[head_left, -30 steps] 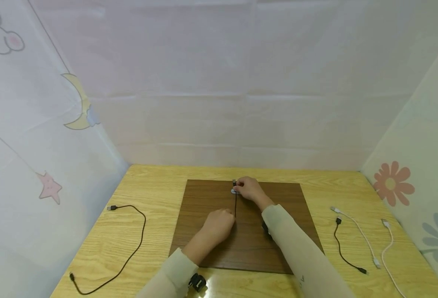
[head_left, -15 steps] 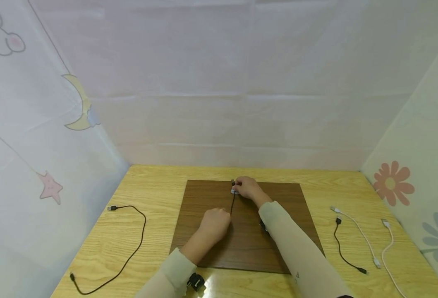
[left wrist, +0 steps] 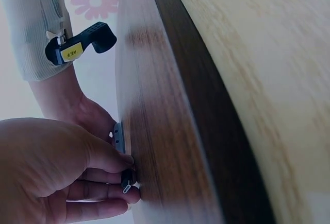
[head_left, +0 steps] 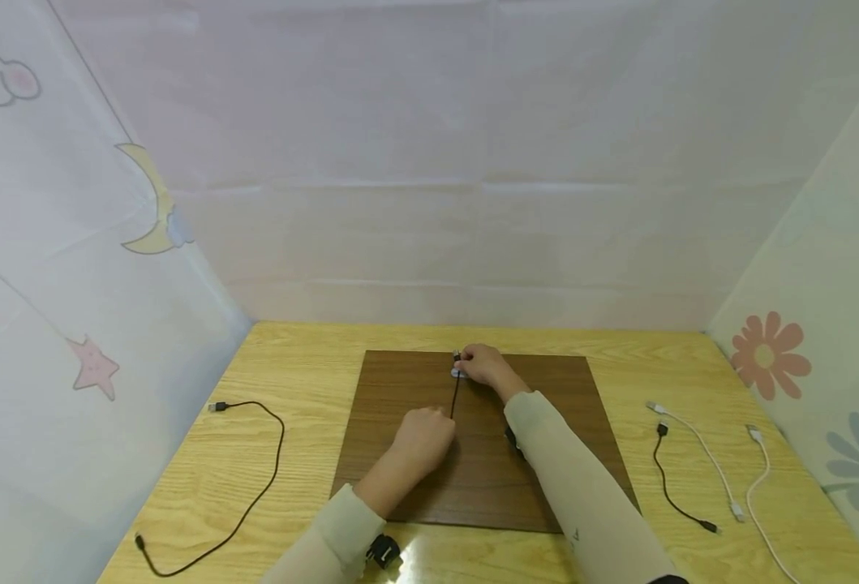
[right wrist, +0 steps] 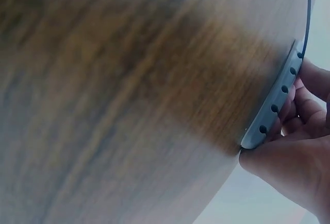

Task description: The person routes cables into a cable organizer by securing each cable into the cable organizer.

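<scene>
My left hand (head_left: 423,442) pinches the small plug (left wrist: 127,178) of a black USB cable (head_left: 454,397) between thumb and fingers, low over a dark wooden board (head_left: 388,389). From there the cable runs to a grey cable holder (right wrist: 273,100) at the board's far edge, a strip with several slots, and lies at its end slot. My right hand (head_left: 483,365) grips the holder, thumb at one end and fingers behind it and near the cable. The cable's USB plug (head_left: 457,355) sticks out beyond the holder. In the head view the right hand partly hides the holder.
Another black cable (head_left: 281,446) curves over the light wooden table (head_left: 312,373) at left. To the right lie a short black cable (head_left: 664,478) and two white cables (head_left: 714,462). A printed cloth wall (head_left: 400,243) rises behind the table.
My left hand has shifted slightly left with the cable end, so the cable now slants from the holder. The right hand stays at the holder with almost no movement.
</scene>
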### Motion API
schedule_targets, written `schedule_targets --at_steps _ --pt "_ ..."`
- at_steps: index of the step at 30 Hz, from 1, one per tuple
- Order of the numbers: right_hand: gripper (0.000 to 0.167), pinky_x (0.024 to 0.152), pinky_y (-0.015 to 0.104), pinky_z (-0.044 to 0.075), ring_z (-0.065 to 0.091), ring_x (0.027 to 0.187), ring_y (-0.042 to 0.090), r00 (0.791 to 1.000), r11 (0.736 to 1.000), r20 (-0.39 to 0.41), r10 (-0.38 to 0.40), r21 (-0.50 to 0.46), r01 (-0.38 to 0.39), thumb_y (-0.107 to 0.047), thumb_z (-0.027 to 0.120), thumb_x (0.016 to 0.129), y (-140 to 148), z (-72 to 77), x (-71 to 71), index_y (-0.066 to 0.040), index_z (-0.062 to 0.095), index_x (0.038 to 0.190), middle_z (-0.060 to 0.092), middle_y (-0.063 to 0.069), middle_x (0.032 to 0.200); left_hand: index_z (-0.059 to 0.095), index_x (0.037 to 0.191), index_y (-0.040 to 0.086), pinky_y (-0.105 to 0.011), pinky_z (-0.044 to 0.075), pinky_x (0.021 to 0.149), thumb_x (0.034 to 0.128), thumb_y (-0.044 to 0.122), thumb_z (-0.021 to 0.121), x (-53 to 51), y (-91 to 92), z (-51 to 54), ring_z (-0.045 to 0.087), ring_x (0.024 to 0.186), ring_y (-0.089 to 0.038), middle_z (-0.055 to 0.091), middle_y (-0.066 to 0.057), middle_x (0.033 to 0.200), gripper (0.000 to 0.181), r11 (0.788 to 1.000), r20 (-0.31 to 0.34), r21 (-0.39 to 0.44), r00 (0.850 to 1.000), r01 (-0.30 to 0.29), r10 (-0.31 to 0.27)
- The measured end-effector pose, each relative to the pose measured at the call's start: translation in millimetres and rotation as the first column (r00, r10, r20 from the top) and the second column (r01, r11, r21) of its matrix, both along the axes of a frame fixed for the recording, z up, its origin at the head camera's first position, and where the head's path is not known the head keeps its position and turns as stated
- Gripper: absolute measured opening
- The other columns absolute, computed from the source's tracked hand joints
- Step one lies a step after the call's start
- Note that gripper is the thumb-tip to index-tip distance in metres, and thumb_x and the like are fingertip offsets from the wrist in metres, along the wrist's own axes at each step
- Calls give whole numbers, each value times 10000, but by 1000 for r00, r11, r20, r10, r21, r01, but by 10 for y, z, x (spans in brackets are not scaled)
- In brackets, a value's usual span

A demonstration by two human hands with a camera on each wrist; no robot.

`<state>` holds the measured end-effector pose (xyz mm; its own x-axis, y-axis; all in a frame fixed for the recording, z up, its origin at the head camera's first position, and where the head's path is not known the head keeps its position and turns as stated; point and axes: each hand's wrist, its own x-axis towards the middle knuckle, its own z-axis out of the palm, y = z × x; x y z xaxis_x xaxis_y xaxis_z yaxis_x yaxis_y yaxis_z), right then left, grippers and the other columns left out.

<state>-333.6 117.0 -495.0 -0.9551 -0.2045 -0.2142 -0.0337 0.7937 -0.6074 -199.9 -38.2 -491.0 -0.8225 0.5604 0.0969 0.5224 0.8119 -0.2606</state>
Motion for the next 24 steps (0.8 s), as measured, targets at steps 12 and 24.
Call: schedule_targets --at_steps 12,24 --pt "265 624 314 371 454 687 199 999 999 16 -33 -34 33 -212 581 1013 -4 -19 -3 -110 512 779 513 62 787 780 790 209 -284 508 492 898 184 734 29 12 -30 630 635 -117 669 36 765 120 999 -38 -40 999 31 -32" --pt "328 599 300 337 391 624 175 998 998 39 -40 -42 42 -225 567 1028 -20 -17 -16 -116 463 736 438 36 705 774 770 204 -283 493 463 900 179 725 28 -12 -34 612 600 -107 650 39 732 142 998 -55 -49 998 33 -36"
